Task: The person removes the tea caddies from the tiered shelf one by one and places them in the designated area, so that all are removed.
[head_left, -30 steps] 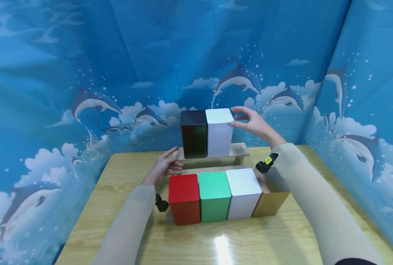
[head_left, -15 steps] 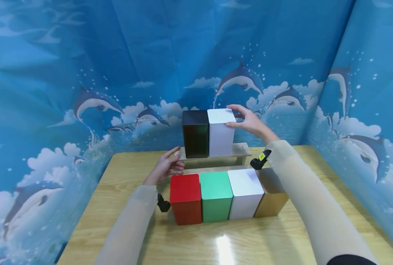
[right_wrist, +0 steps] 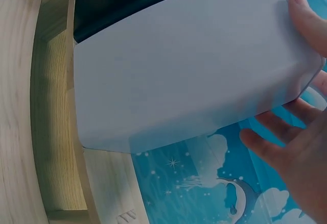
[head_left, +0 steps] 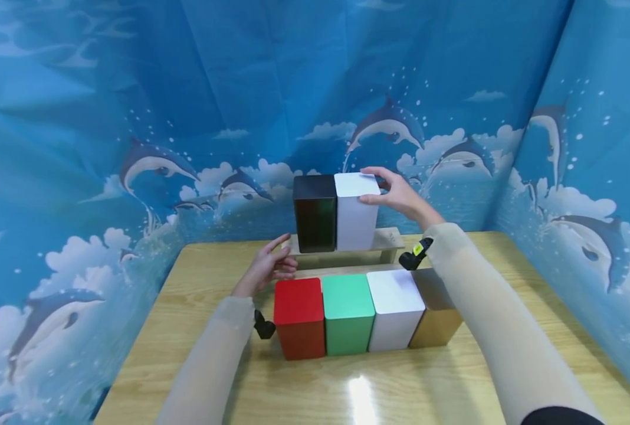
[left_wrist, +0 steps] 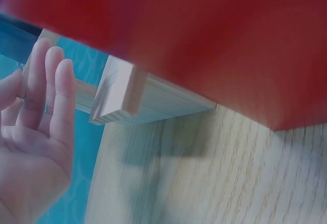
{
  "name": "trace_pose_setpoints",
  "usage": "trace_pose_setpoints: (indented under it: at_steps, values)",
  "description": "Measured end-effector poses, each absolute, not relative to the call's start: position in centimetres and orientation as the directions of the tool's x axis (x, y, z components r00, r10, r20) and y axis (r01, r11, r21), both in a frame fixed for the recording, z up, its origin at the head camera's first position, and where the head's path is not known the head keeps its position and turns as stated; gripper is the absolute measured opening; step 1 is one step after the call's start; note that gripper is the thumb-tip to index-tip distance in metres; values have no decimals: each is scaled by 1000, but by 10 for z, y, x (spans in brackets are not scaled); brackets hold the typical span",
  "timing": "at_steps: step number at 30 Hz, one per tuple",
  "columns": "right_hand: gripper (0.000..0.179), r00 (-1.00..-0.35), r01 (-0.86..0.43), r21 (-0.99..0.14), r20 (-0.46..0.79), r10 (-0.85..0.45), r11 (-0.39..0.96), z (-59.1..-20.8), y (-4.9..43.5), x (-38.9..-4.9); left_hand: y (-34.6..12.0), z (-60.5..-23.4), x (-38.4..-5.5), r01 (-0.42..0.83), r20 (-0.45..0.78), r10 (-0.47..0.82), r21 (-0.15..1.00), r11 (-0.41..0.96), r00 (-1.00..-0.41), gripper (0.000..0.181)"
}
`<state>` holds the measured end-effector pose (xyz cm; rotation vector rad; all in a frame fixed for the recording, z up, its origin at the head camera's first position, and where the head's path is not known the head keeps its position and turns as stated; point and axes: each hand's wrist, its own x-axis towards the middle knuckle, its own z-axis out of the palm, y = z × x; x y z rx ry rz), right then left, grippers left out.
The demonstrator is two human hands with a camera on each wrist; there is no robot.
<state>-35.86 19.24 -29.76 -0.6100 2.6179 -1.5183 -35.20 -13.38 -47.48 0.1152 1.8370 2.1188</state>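
A white box (head_left: pixel 357 221) stands upright on a low wooden shelf (head_left: pixel 387 240), right beside a black box (head_left: pixel 315 221). My right hand (head_left: pixel 397 193) holds the white box near its top right edge; in the right wrist view the thumb (right_wrist: pixel 309 22) lies on its front and the other fingers are by its side. My left hand (head_left: pixel 266 267) is near the shelf's left end, left of the black box and behind the red box (head_left: pixel 299 319). In the left wrist view this hand (left_wrist: pixel 38 127) holds nothing, its fingers loosely extended.
In front of the shelf, a row of upright boxes stands on the wooden table (head_left: pixel 209 265): the red one, a green box (head_left: pixel 349 316), a second white box (head_left: pixel 394 313) and a gold-brown box (head_left: pixel 436 321). A blue dolphin-print curtain (head_left: pixel 240 118) hangs behind and to both sides.
My right hand has moved slightly left, from the white box's edge to a hold over its top right corner. The left hand and the boxes stay put.
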Motion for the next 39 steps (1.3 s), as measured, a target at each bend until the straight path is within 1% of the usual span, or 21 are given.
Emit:
trace_pose_setpoints:
  at_steps: [7, 14, 21, 31, 35, 39]
  values:
    - [60, -911, -333, -813, 145, -387, 479, -293, 198, -353, -134, -473, -353, -188, -146, 309, 976, -110, -940, 48]
    - [54, -897, -364, -809, 172, -407, 461, -293, 204, -347, -134, -473, -356, -194, -153, 303, 975, -111, -941, 48]
    - [51, -904, -379, -800, 213, -371, 465, -296, 208, -343, -134, -472, -358, -198, -153, 300, 972, -127, -942, 48]
    - [48, -900, -416, -789, 284, -332, 452, -304, 213, -331, -134, -473, -357, -201, -163, 289, 974, -106, -943, 48]
    - [47, -895, -427, -800, 306, -325, 423, -313, 217, -334, -134, -475, -355, -209, -173, 272, 972, -110, -947, 45]
    - [49, -903, -413, -800, 294, -314, 436, -326, 223, -344, -134, -476, -353, -216, -177, 272, 969, -121, -946, 45]
